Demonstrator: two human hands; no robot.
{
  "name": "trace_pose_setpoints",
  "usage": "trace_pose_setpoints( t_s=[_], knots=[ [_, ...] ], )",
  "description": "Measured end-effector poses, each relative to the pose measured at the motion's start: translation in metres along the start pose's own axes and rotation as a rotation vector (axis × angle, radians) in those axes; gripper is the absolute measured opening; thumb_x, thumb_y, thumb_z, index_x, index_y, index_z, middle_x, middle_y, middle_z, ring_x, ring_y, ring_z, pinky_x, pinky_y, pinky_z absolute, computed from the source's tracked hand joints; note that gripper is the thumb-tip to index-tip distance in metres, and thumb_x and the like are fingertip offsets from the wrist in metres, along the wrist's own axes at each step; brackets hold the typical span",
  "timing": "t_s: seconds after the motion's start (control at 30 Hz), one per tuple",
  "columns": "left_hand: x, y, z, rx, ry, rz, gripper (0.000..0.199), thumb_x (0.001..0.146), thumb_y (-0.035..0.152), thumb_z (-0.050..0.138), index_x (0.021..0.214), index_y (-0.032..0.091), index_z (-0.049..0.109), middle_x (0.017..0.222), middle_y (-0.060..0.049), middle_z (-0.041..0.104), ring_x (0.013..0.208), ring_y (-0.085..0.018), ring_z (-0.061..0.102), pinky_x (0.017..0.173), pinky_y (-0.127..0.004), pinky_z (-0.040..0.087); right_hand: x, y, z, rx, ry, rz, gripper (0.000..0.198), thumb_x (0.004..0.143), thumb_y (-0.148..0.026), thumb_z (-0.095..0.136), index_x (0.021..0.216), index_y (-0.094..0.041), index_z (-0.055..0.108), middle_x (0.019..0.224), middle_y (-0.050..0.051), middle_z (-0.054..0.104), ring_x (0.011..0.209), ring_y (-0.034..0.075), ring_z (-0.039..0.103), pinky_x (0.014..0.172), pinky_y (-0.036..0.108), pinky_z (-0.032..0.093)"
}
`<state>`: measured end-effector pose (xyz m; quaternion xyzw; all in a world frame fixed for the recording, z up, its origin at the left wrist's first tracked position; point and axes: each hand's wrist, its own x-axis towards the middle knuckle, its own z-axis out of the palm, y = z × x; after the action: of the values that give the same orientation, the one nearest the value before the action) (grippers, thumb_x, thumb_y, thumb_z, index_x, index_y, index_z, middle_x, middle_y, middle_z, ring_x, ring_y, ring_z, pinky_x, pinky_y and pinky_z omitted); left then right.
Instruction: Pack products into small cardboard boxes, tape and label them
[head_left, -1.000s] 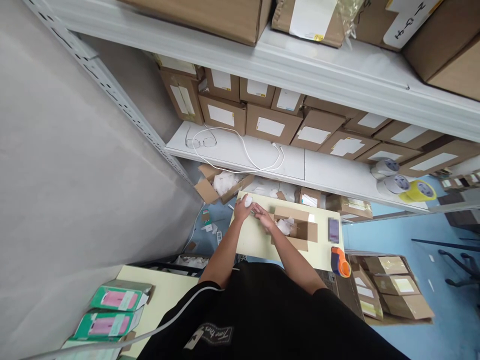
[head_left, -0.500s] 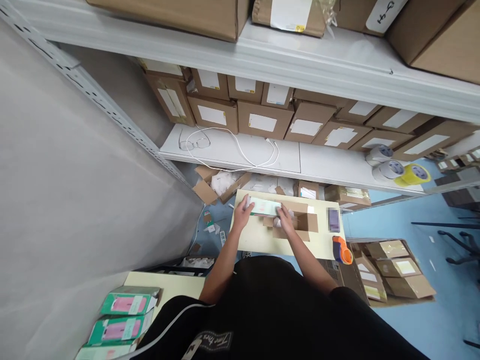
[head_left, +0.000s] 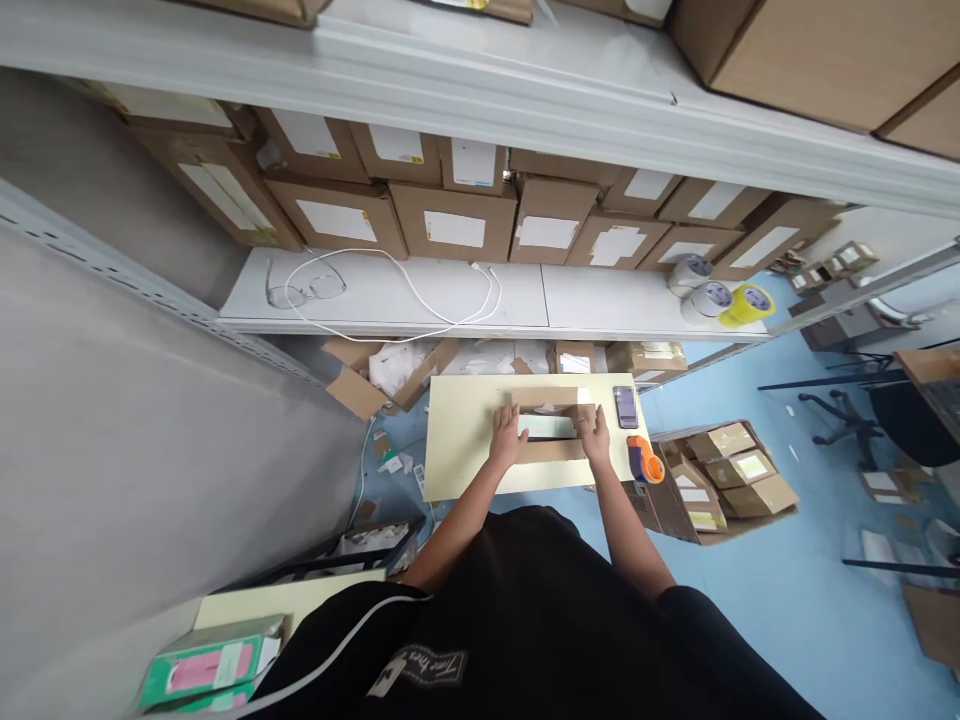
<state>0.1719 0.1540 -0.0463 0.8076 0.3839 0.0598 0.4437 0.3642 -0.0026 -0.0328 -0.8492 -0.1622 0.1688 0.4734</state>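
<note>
A pale green and white product box lies lengthwise inside an open cardboard box on the cream work table. At the left end of the cardboard box, my left hand curls over the edge, its thumb by the product box. My right hand grips the opposite end, fingers up along the outer side and thumb inward. The end flaps are largely hidden by my hands. Long flaps stand out along the far and near sides.
A phone and an orange tape dispenser lie at the table's right. Behind is a shelf with glasses, a white cable and tape rolls. A large carton of packed boxes stands right. Green product boxes sit lower left.
The product box has gone from between my raised hands down into the cardboard box. My hands have moved to the cardboard box's ends. The camera view has shifted right.
</note>
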Motion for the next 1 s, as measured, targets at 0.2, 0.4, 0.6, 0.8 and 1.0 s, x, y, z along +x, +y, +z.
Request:
trace_pose_setpoints(
  t_s=[0.2,0.4,0.6,0.8,1.0],
  knots=[
    [-0.009,-0.012,0.022,0.146,-0.155,0.026,0.071,0.082,0.032,0.076,0.149,0.017,0.057,0.177,-0.016,0.013,0.163,-0.043,0.005,0.13,-0.057,0.022,-0.021,0.015,-0.014,-0.016,-0.042,-0.058,0.08,0.088,-0.057,0.061,0.159,-0.021,0.046,0.16,0.017,0.051,0.145,0.034,0.052,0.112,0.054,0.051],
    [-0.017,-0.021,0.039,0.228,-0.051,0.106,0.033,0.095,0.028,0.064,0.126,0.018,0.069,0.178,-0.013,0.009,0.165,-0.035,0.003,0.129,-0.055,0.026,-0.045,0.016,-0.017,-0.041,-0.215,-0.018,0.072,0.086,-0.047,0.061,0.153,-0.023,0.053,0.157,0.013,0.056,0.143,0.032,0.055,0.111,0.054,0.052],
    [-0.029,-0.002,0.05,0.244,0.052,0.067,0.015,0.096,0.022,0.059,0.099,0.019,0.073,0.175,-0.006,0.027,0.164,-0.029,0.014,0.13,-0.048,0.028,-0.041,0.006,-0.033,-0.019,-0.36,-0.109,0.064,0.086,-0.038,0.062,0.147,-0.022,0.06,0.153,0.013,0.059,0.139,0.031,0.057,0.11,0.051,0.053],
    [-0.082,0.021,0.077,0.214,0.226,0.021,0.013,0.092,0.026,0.066,0.089,0.019,0.077,0.17,-0.008,0.036,0.149,-0.037,0.041,0.117,-0.051,0.049,-0.022,0.0,-0.065,0.007,-0.435,-0.346,0.057,0.091,-0.039,0.062,0.146,-0.023,0.06,0.151,0.012,0.061,0.14,0.03,0.057,0.115,0.052,0.05],
    [-0.151,0.041,0.121,0.234,0.446,-0.012,0.01,0.092,0.023,0.069,0.09,0.019,0.078,0.167,-0.011,0.038,0.144,-0.039,0.045,0.117,-0.057,0.048,-0.037,0.015,-0.1,0.029,-0.525,-0.535,0.053,0.097,-0.037,0.058,0.149,-0.024,0.058,0.152,0.012,0.06,0.141,0.03,0.056,0.12,0.053,0.045]
  ],
)
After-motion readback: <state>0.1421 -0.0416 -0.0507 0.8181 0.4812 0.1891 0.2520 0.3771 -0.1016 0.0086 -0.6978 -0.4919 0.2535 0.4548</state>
